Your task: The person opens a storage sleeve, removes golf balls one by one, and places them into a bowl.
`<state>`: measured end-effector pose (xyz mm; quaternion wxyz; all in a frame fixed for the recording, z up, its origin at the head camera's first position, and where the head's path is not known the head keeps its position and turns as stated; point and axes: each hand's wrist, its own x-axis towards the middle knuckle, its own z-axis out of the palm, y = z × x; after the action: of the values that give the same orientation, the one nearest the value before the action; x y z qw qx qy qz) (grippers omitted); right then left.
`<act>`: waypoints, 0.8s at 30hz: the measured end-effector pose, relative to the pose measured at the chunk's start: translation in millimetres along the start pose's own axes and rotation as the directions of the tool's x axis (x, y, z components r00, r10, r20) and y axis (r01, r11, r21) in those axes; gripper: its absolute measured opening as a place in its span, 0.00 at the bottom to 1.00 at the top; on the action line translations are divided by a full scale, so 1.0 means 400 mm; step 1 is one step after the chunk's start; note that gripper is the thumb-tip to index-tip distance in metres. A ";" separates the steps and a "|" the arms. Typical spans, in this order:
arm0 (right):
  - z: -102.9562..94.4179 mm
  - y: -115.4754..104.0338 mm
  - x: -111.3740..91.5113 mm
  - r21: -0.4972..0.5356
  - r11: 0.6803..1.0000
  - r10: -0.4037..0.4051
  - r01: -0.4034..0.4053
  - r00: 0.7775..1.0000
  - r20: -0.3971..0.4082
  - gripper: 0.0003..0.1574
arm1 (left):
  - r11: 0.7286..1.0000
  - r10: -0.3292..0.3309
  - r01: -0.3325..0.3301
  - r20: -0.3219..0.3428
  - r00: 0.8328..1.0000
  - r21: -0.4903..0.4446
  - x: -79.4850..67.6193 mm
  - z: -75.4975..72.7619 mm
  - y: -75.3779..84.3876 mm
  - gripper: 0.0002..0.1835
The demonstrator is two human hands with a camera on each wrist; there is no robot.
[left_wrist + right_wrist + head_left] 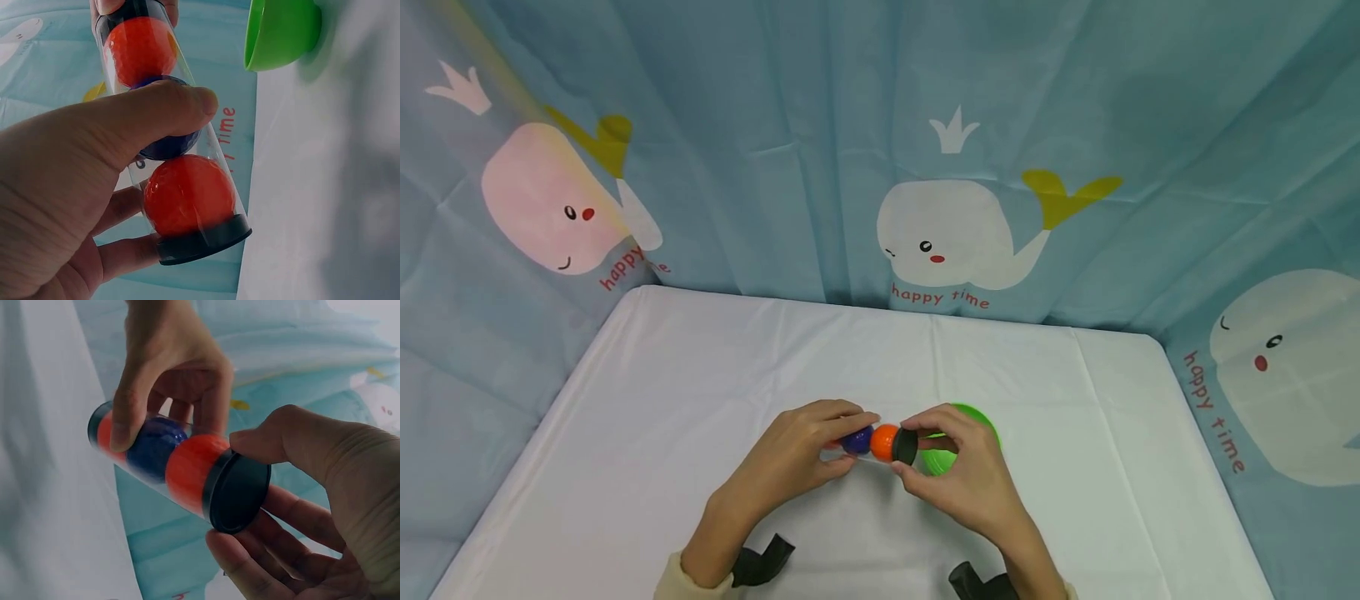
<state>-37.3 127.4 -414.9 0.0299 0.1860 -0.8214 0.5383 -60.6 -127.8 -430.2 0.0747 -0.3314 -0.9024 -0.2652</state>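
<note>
A clear tube with black end caps holds two orange balls and a dark blue ball between them. Above the table, my left hand grips the tube's body, its thumb across the blue ball. The fingers and thumb of my right hand pinch the black cap at the tube's right end. One orange ball sits against the cap near my left hand; the other orange ball lies against the cap in my right hand. Both caps are on the tube.
A green bowl stands on the white table, partly hidden behind my right hand. Blue curtains printed with whales rise beyond the table's edges. Black wrist mounts show near both wrists.
</note>
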 end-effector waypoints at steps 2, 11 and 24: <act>0.000 0.001 0.001 0.000 1.000 0.002 -0.002 1.000 -0.003 0.24 | 1.000 -0.008 0.008 0.010 1.000 0.003 0.001 -0.001 -0.001 0.32; 0.001 0.000 0.005 -0.010 1.000 0.014 -0.014 1.000 -0.004 0.24 | 1.000 -0.015 0.015 0.025 1.000 -0.014 0.001 -0.005 -0.005 0.32; -0.004 0.000 0.000 0.037 0.999 0.024 -0.025 1.000 0.017 0.24 | 0.999 -0.028 0.031 0.067 0.997 -0.034 -0.006 -0.009 -0.006 0.32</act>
<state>-37.7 128.7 -414.2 0.0132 0.1809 -0.8138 0.5522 -60.4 -132.3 -428.9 0.0348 -0.3279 -0.9043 -0.2710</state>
